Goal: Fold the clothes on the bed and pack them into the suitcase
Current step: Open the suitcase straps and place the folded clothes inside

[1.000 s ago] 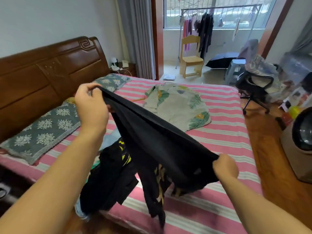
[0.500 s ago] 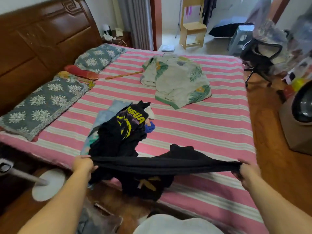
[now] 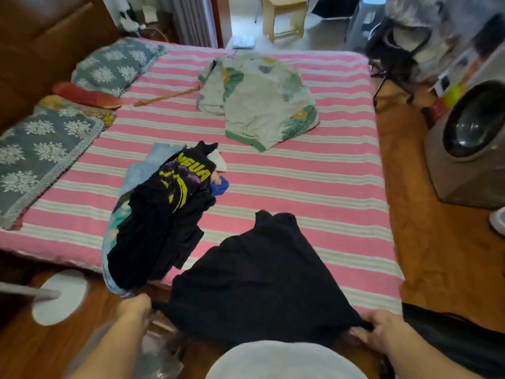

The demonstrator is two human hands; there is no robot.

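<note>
- Across the near edge of the bed [image 3: 273,187] lies the black garment [image 3: 259,274] — soft, light, limp.
- Left hand [image 3: 135,307] and right hand [image 3: 382,328] each pinch a hem corner — probably the best hold for folding.

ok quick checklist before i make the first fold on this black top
1. Left hand grips a corner of the plain black garment: ok.
2. Right hand grips the opposite corner: ok.
3. Garment lies flat on the pink striped bedsheet: not ok, far end bunched, near edge hangs off.
4. Apart from the dark clothes pile with yellow print: ok.
5. Bare sheet beyond it for folding: ok.
6. Suitcase ready: cannot tell, none recognisable in view.
</note>
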